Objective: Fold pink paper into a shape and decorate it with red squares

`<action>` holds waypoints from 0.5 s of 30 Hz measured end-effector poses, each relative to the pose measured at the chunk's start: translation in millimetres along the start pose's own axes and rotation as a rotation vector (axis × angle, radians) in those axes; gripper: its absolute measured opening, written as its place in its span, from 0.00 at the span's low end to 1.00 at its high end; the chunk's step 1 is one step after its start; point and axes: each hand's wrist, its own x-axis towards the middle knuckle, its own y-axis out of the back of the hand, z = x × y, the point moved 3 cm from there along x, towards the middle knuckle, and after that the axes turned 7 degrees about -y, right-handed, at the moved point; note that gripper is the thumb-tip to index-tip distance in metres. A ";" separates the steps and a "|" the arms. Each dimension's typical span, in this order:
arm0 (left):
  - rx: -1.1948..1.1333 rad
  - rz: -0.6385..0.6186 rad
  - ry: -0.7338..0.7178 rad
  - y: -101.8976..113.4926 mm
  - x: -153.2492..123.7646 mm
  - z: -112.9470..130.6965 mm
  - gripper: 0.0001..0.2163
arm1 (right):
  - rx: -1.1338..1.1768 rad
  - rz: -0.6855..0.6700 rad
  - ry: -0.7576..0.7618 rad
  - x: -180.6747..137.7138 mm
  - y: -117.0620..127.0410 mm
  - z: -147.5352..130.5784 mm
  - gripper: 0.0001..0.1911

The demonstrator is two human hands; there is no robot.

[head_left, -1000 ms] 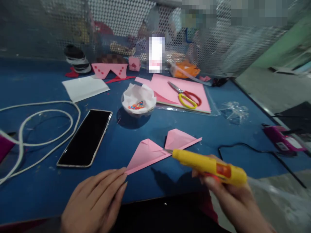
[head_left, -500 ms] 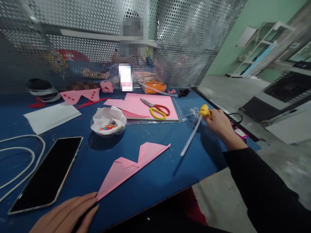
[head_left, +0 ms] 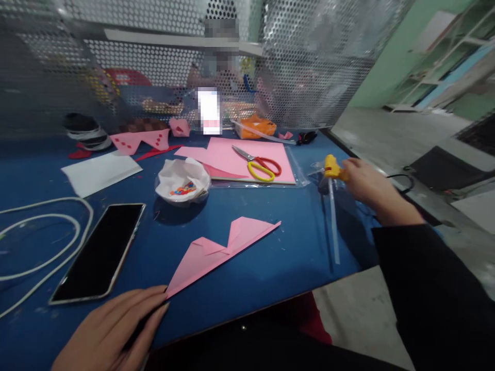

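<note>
My left hand (head_left: 119, 322) is at the table's near edge, fingers and thumb closed on the lower-left tip of a folded pink paper (head_left: 216, 252). The paper lies on the blue tabletop, its upper edge notched into two peaks. Over at the right, my right hand (head_left: 367, 188) is closed around a yellow glue gun (head_left: 333, 167). From the gun a long translucent glue stick (head_left: 334, 226) juts toward me, pointing down to the table. Part of the gun's grip is hidden by my fingers.
Red-and-yellow scissors (head_left: 261, 167) rest on pink paper sheets (head_left: 224, 152) in a plastic sleeve. A paper-lined bowl (head_left: 201, 175) holds small colored bits. To the left are a black phone (head_left: 100, 252), a white cable (head_left: 87, 226) and white paper (head_left: 102, 172). A perforated panel (head_left: 154, 54) stands behind.
The glue gun has turned in my right hand, so its glue stick points more straight toward me. My left hand stays at the paper's tip. The whole view has shifted slightly.
</note>
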 end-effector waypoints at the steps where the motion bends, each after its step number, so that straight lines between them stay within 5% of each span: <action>1: -0.003 -0.026 0.021 3.7 2.8 2.7 0.11 | 0.008 0.037 0.003 -12.4 9.8 -4.7 0.20; 3: 0.004 -0.004 0.033 11.1 9.2 9.1 0.10 | 0.051 0.149 0.001 -45.7 29.8 -17.9 0.25; 6: 0.029 0.002 0.048 15.3 16.3 15.7 0.07 | 0.394 0.420 0.100 -107.4 52.3 -50.4 0.17; 10: 0.038 0.033 0.112 18.3 18.3 19.7 0.07 | 0.605 0.316 0.594 -162.9 41.8 -123.6 0.09; 15: 0.089 0.123 0.016 21.9 31.2 42.2 0.06 | 0.626 0.204 0.659 -159.3 15.2 -179.9 0.07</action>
